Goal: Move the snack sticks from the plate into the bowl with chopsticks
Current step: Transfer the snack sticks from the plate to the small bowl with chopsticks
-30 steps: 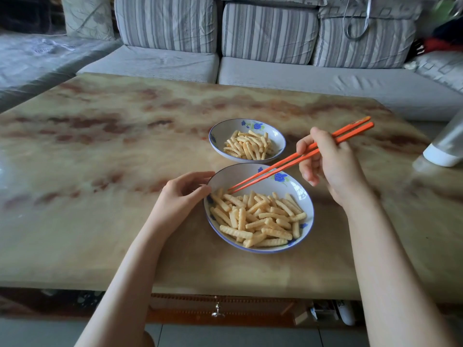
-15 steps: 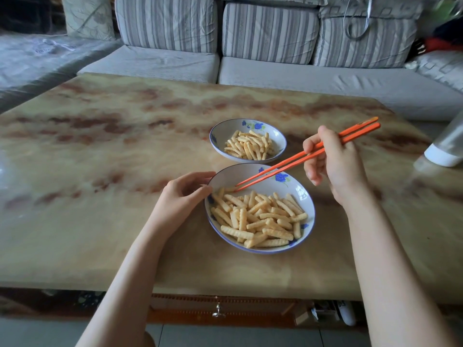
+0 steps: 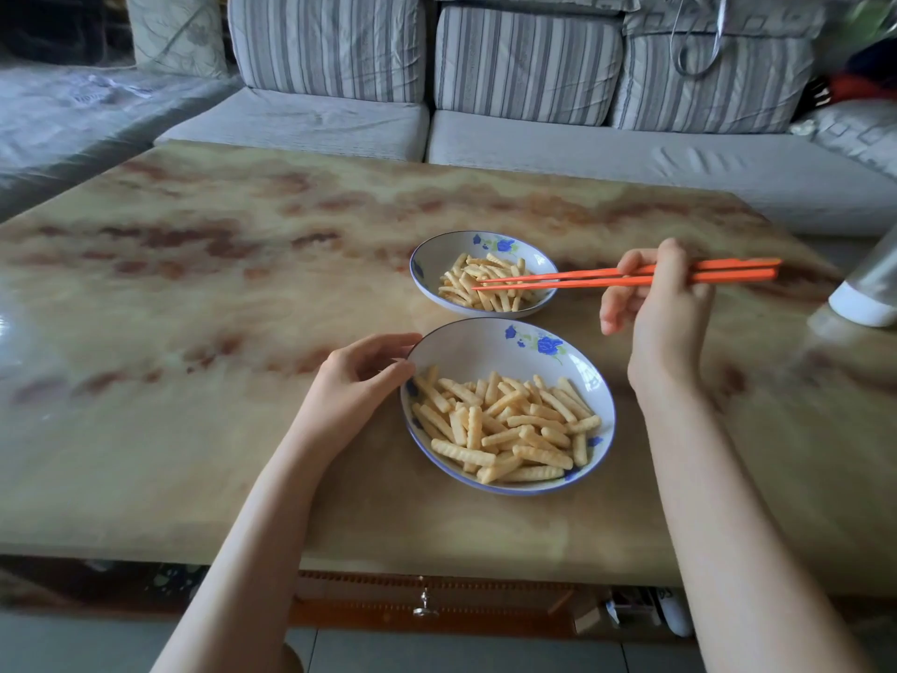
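On the desk (image 3: 194,429): a plate (image 3: 485,332) and a bowl (image 3: 437,250), both white with blue flowers. The plate stands nearer the person and the bowl just beyond it, with a gap between the two.
Head view, sticks (image 3: 505,425): pale and ridged, heaped toward the near side of the plate. A smaller heap of them lies in the bowl.
Chopsticks (image 3: 582,279): orange, nearly level, pointing left. Their tips are close together over the heap in the bowl; whether they touch a stick I cannot tell.
Right grip (image 3: 665,313): raised above the desk, to the right of the bowl. Thumb and fingers pinch the chopsticks past their middle, and the butt ends jut out to the right.
Left grip (image 3: 354,386): resting on the desk at the plate's left rim. The fingers curve round the rim, with forefinger and thumb touching it.
Beyond the desk: a grey striped sofa (image 3: 534,138).
Right edge: a blurred bottle (image 3: 864,303) with a white base, standing on the desk.
Under the desk's front: a drawer with a metal knob (image 3: 423,605).
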